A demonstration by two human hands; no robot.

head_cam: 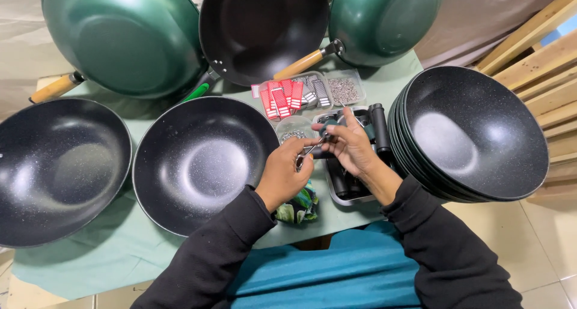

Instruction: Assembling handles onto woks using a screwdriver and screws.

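My left hand (283,172) pinches a small silver metal bracket (308,152) in front of a black speckled wok (201,162) on the green cloth. Close against it, my right hand (351,145) is closed on a dark pan handle piece (331,127), its thumb touching the bracket's far end. Both hands hover over a metal tray (344,192) holding black handles (380,129). Black sleeves cover both arms.
A stack of black woks (475,135) stands at the right and another black wok (57,168) at the left. Green and black woks (126,39) lean at the back. Small trays hold red tags (281,99) and screws (344,90). Wooden planks (541,63) lie far right.
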